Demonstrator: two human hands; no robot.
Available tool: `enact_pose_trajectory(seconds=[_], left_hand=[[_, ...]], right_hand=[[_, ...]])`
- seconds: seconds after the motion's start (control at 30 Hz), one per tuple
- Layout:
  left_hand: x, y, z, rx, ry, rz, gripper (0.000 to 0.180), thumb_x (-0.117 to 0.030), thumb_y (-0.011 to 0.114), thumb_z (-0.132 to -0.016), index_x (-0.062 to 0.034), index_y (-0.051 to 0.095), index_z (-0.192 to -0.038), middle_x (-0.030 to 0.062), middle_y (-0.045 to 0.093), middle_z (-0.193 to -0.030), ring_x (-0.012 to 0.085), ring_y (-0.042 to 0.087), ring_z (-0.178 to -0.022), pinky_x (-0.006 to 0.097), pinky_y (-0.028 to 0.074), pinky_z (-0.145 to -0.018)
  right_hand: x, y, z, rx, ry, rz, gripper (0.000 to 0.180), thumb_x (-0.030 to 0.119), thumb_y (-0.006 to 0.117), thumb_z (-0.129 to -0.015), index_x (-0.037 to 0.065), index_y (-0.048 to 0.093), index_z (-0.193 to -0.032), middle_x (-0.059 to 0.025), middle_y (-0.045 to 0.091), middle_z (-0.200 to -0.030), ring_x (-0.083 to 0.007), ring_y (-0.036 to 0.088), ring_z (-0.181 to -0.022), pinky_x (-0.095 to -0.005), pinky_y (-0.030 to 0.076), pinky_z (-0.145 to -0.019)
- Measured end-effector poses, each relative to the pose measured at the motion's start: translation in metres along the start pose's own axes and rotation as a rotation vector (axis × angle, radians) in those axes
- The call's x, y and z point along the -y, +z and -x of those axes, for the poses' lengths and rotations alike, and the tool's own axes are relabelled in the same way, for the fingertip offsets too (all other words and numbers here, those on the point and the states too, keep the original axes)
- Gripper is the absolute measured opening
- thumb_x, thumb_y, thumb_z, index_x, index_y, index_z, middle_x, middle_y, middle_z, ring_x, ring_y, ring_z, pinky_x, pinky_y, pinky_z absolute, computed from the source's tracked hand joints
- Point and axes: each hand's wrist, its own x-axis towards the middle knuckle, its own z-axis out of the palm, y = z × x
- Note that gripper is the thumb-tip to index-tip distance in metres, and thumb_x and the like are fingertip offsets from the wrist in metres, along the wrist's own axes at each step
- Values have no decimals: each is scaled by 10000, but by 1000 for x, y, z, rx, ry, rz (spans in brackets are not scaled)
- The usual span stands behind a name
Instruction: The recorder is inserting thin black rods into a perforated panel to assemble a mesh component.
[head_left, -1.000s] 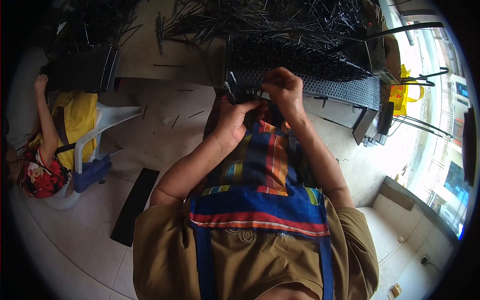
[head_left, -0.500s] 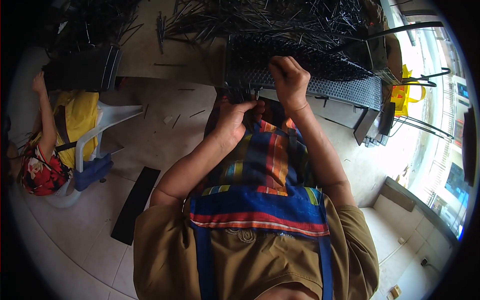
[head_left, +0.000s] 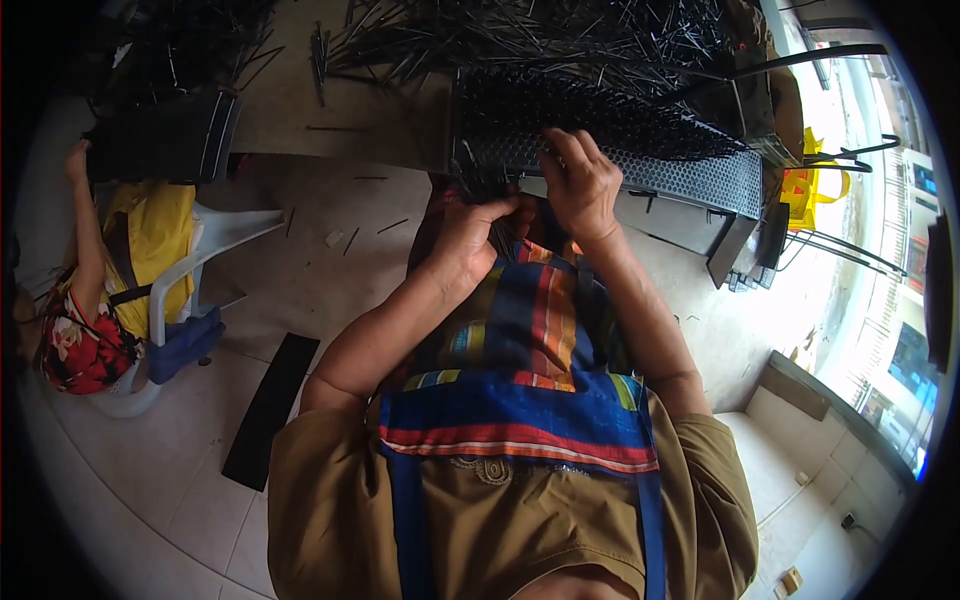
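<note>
Low in front of the table edge, my left hand (head_left: 468, 238) is closed round a bundle of thin black sticks (head_left: 482, 175), whose ends fan out above the fingers. My right hand (head_left: 588, 190) is raised a little to the right of it, over the near edge of a grey perforated board (head_left: 690, 180). Its fingers are curled in a pinch; anything between them is too small to make out. Many similar black sticks (head_left: 590, 110) stand upright in the board's holes toward the back, while rows of bare holes show along the near side.
Behind the board lies a large heap of loose black sticks (head_left: 520, 35). A person's arm (head_left: 92, 215) is at the left, beside a grey plastic chair (head_left: 180, 270). A yellow bag (head_left: 815, 195) hangs at the right. A black strip (head_left: 270, 410) lies on the tiled floor.
My right hand has come down slightly toward the left hand and its fingers have loosened a little. The stick bundle in my left hand has tilted and shows more above the fingers.
</note>
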Motion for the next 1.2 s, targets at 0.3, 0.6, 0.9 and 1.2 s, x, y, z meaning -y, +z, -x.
enact_pose_trajectory(seconds=[0.3, 0.6, 0.9, 1.2], left_hand=[[-3, 7, 3, -14, 1, 25, 177, 68, 655, -806, -2, 640, -969, 118, 684, -840, 220, 678, -711, 325, 537, -585], [0, 8, 6, -78, -39, -12, 159, 64, 665, -803, -33, 615, -919, 109, 680, -827, 213, 667, -708, 332, 528, -584], [0, 6, 4, -70, -57, -2, 193, 62, 655, -809, -39, 601, -964, 102, 671, -833, 210, 654, -703, 331, 527, -580], [1, -1, 0, 39, -50, 23, 208, 57, 653, -813, -43, 606, -989, 99, 669, -851, 222, 677, -752, 329, 558, -610]], right_hand=[[-3, -1, -9, 391, 529, -676, 183, 89, 717, -781, 16, 673, -943, -40, 675, -760, -78, 624, -690, -271, 485, -583], [5, 13, -29, 27, -14, -8, 98, 103, 706, -782, 103, 706, -879, -82, 634, -797, -305, 640, -678, -354, 502, -577], [-2, 12, -31, 8, 58, 6, 110, 143, 697, -803, 115, 724, -906, -63, 641, -795, -296, 644, -674, -369, 495, -569], [-3, 4, -1, 27, 56, 8, 164, 103, 710, -793, 60, 701, -951, -63, 654, -769, -255, 656, -664, -333, 512, -606]])
